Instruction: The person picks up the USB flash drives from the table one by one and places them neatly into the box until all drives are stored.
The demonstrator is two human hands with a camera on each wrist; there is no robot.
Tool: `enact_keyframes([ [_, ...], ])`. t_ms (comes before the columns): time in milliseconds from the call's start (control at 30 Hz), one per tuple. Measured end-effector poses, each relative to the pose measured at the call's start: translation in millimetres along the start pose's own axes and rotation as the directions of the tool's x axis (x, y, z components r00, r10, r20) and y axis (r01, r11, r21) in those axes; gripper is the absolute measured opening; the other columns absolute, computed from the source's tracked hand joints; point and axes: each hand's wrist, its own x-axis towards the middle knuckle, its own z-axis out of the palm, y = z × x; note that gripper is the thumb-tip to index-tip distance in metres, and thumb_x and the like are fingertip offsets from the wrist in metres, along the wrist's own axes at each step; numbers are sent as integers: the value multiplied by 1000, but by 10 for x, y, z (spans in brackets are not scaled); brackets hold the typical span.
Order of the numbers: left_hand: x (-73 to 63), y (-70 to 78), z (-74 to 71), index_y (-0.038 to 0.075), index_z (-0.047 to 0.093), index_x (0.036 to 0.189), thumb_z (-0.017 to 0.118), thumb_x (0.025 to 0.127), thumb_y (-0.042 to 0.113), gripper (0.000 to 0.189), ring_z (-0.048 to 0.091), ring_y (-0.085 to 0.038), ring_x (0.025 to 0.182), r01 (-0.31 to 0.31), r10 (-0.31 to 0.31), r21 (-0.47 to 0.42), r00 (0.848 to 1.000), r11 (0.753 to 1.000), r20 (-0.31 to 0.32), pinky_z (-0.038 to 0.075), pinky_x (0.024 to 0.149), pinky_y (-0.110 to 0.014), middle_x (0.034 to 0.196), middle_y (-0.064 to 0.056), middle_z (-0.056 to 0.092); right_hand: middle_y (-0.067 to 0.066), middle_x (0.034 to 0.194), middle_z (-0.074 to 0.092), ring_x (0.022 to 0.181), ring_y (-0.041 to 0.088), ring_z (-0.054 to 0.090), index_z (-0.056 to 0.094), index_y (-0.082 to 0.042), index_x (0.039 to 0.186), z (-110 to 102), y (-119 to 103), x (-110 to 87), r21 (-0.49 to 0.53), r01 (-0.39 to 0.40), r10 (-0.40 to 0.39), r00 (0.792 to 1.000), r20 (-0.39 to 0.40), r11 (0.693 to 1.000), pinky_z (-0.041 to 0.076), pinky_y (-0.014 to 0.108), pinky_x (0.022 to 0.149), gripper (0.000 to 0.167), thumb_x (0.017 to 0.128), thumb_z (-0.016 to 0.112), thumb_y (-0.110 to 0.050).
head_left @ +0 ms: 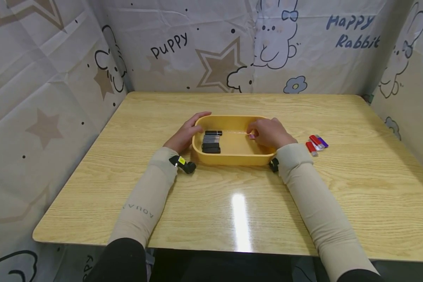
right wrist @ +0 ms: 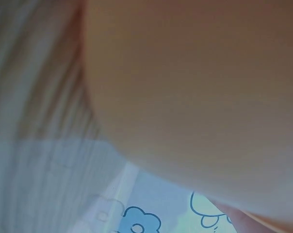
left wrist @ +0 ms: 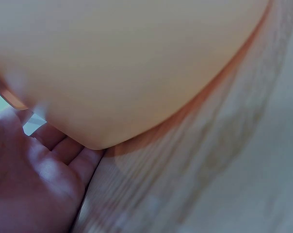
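A yellow rectangular tray [head_left: 232,159] with rounded corners stands on the table. My left hand [head_left: 184,135] holds its left end, thumb over the rim and fingers along the outside; in the left wrist view the palm [left wrist: 35,179] faces the tray's wall [left wrist: 137,73]. My right hand [head_left: 269,132] reaches in over the right end and pinches a small pinkish-purple piece [head_left: 252,136], mostly hidden by the fingers. Inside at the left lie several small black and grey stick-like pieces [head_left: 211,141] in a column. The right wrist view shows mainly the tray's outer wall [right wrist: 185,97].
To the right of the tray, several small red, clear and purple pieces [head_left: 315,143] lie close together on the wooden table [head_left: 204,211]. Printed cloth walls [head_left: 183,23] stand behind and at both sides of the table.
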Motion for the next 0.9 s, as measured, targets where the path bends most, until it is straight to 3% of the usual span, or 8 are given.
enact_keyframes([
  [533, 8, -3, -7, 20, 36, 148, 42, 87, -2, 65, 39, -21, 131, 6, -6, 4, 1000, 1000, 1, 31, 109, -42, 146, -1, 37, 3, 93, 69, 87, 24, 61, 72, -12, 105, -9, 15, 8, 57, 7, -5, 1000, -27, 998, 40, 43, 80, 20, 88, 68, -22],
  [900, -24, 76, 11, 12, 29, 151, 39, 87, -5, 67, 34, -29, 135, 5, -4, -17, 999, 1000, 35, 28, 110, -47, 150, -10, 31, 4, 84, 64, 80, 25, 55, 71, -12, 101, -8, 28, -2, 111, -20, 24, 999, -35, 994, 37, 39, 76, 19, 88, 70, -26],
])
